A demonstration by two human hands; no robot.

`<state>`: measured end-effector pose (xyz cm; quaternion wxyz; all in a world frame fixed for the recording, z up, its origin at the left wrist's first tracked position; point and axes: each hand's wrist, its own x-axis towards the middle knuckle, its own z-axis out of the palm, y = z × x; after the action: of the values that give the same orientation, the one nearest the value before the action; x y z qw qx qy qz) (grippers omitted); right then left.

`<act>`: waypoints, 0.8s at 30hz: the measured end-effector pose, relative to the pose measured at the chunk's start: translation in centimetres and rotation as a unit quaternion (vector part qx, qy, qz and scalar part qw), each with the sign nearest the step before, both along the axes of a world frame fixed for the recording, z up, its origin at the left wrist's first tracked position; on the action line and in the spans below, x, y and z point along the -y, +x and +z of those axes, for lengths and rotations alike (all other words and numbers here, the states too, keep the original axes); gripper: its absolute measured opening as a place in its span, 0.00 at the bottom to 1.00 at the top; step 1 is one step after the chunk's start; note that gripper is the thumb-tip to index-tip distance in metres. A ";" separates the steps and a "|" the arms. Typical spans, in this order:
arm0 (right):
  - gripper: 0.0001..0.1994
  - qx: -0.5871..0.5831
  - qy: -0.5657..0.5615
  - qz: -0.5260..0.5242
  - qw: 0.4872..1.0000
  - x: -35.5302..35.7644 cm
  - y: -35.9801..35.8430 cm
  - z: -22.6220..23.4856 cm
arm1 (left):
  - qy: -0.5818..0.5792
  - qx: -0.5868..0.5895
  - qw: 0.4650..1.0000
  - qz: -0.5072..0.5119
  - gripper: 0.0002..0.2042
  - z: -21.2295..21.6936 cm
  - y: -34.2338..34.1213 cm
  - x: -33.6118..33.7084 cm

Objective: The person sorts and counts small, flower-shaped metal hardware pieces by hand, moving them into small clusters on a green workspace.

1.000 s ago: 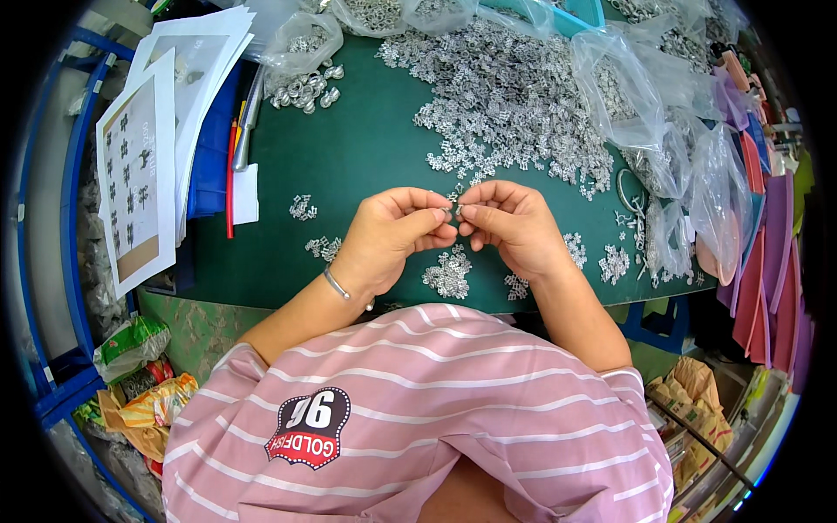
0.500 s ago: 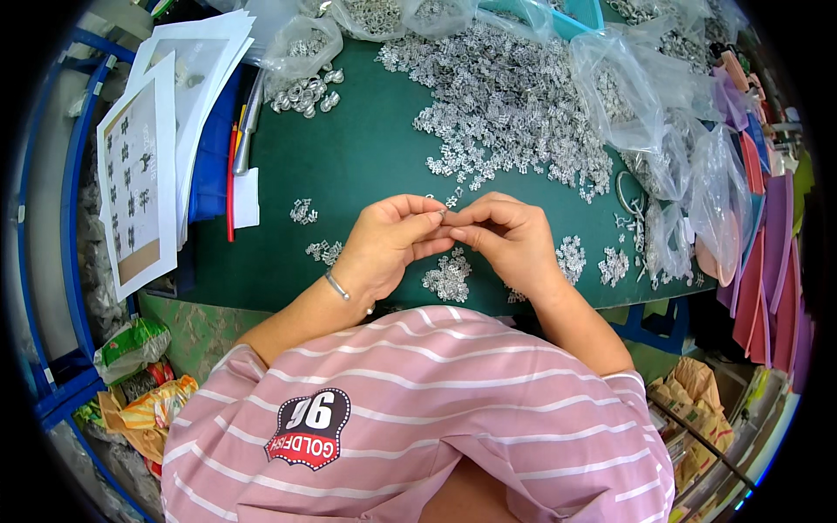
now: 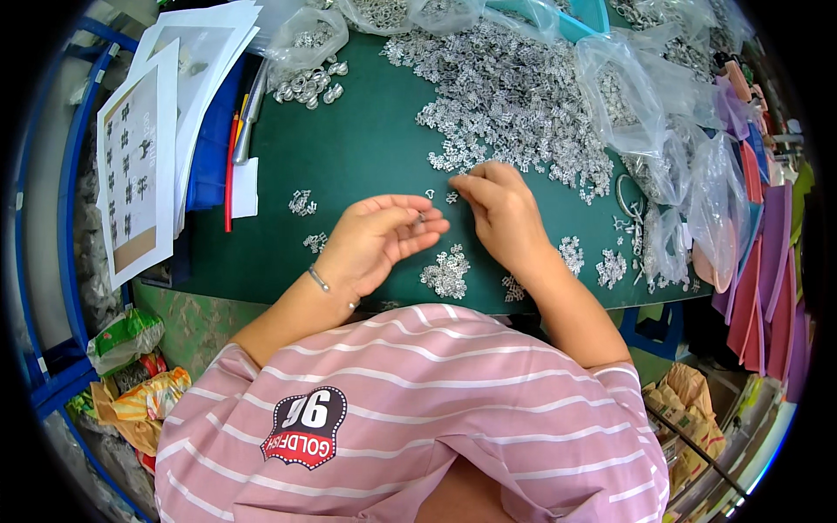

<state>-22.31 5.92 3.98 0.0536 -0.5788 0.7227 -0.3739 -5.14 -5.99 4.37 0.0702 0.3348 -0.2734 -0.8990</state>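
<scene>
A small assembly workshop; a green work mat strewn with tiny silver metal parts; clear plastic bags of more; printed reference sheets alongside.

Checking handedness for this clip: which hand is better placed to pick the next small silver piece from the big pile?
Likely the right hand: its fingertips already touch the big pile's near edge, while the left hand holds a silver piece.

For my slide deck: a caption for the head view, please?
Hands sorting small silver metal pieces on a green mat, left hand holding one, right hand reaching.

Bright, even overhead light, soft shadows, sharp centre; fisheye bending and a black vignette at the rim.
</scene>
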 end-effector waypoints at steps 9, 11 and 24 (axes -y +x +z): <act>0.03 0.209 0.062 0.018 0.976 0.2 0.7 2.2 | -0.024 0.025 0.999 0.020 0.13 0.2 0.7 0.6; 0.03 0.215 0.050 0.046 0.974 0.5 1.3 2.3 | -0.003 0.018 1.000 0.013 0.14 0.2 0.5 0.2; 0.03 0.387 0.130 0.008 0.913 1.3 1.0 1.0 | -0.004 0.028 0.999 0.020 0.16 1.1 0.5 -0.3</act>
<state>-21.27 4.62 5.01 0.4069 -0.3827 0.6829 -0.4708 -4.63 -5.74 5.44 0.0816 0.3648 -0.2719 -0.8868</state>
